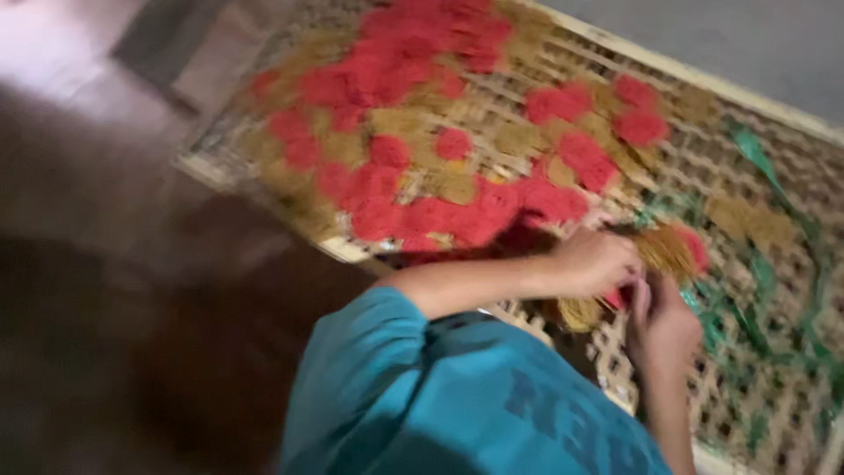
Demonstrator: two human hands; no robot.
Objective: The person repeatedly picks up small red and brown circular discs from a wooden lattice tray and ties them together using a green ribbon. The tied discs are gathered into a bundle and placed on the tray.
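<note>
While the picture's pretty blurry, the left hand [596, 261] is clenched around a bundle of thin tan sticks with red tips [673, 251], and the right hand [661, 324] pinches the same bundle from just below. They're over the near right part of a woven lattice tray [615, 361]. More red-tipped bundles [413, 141] spread far left; green strips [756, 149] trail right.

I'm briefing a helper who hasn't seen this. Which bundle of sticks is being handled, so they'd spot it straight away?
Start at the big woven lattice rack strewn with red-tipped bundles. At its near edge, both hands meet: left hand, right hand. The bundle of sticks fans out between them, the only one that hands grip rather than lying loose on the rack.
</note>
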